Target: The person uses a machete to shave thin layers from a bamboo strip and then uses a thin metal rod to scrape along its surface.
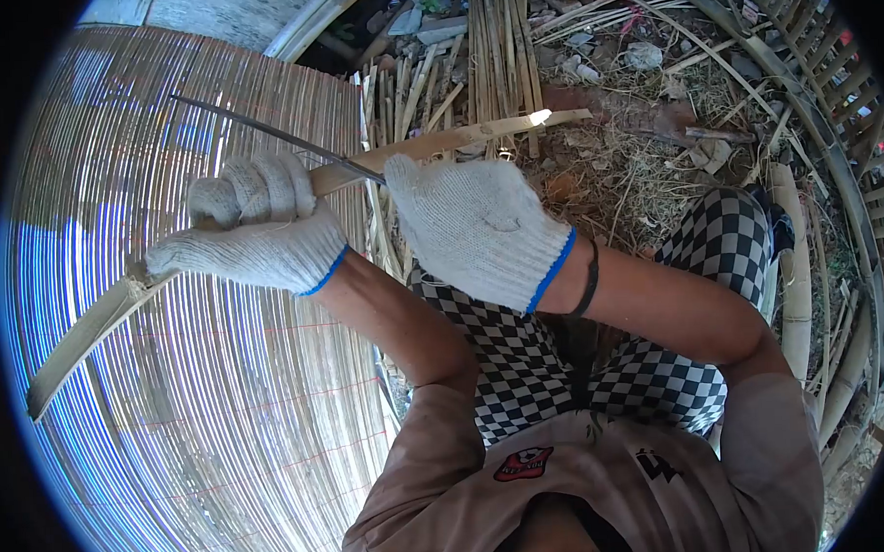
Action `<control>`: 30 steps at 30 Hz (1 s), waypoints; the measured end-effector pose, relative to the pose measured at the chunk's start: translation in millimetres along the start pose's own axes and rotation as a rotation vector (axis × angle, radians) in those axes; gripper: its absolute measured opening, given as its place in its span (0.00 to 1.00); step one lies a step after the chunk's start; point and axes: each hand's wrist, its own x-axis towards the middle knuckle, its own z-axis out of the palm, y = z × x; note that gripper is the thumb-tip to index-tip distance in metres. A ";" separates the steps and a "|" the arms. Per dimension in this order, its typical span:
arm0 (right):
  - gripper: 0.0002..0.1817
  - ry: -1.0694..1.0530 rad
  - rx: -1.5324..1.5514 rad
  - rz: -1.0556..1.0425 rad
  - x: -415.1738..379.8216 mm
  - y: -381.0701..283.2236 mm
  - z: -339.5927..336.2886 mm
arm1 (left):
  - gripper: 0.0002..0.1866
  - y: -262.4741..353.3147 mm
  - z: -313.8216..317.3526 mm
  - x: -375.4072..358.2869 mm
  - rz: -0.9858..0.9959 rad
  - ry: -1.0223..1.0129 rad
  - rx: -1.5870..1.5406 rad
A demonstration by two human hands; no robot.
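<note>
My left hand [260, 214], in a white knitted glove with a blue cuff, is wrapped around a split bamboo strip [84, 342]. The strip slants across the view, one end low at the left and the other pale end up at the right. In the same kind of glove, my right hand [479, 221] is closed on a knife, its handle hidden in the palm. The long, narrow dark blade [271, 131] points up and left, crossing the strip between my two hands.
A slatted bamboo screen [241, 380] with red thread lines stands along the left. Cut bamboo sticks [501, 60] lie at the top among stones and dry straw [619, 172]. Curved bamboo lattice [849, 87] and thick bamboo poles [794, 273] border the right. My checkered trouser legs [718, 242] are below.
</note>
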 end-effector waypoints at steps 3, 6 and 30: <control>0.14 0.172 -0.046 -0.035 -1.1 -4.7 -10.7 | 0.40 -9.0 -8.8 6.4 -0.043 -0.189 -0.177; 0.13 0.210 -0.041 -0.065 4.5 8.1 9.2 | 0.39 -12.9 -9.6 5.8 0.026 0.027 0.072; 0.12 0.019 -0.186 0.153 15.4 14.1 5.2 | 0.39 -23.9 -26.9 13.3 0.030 -0.027 0.015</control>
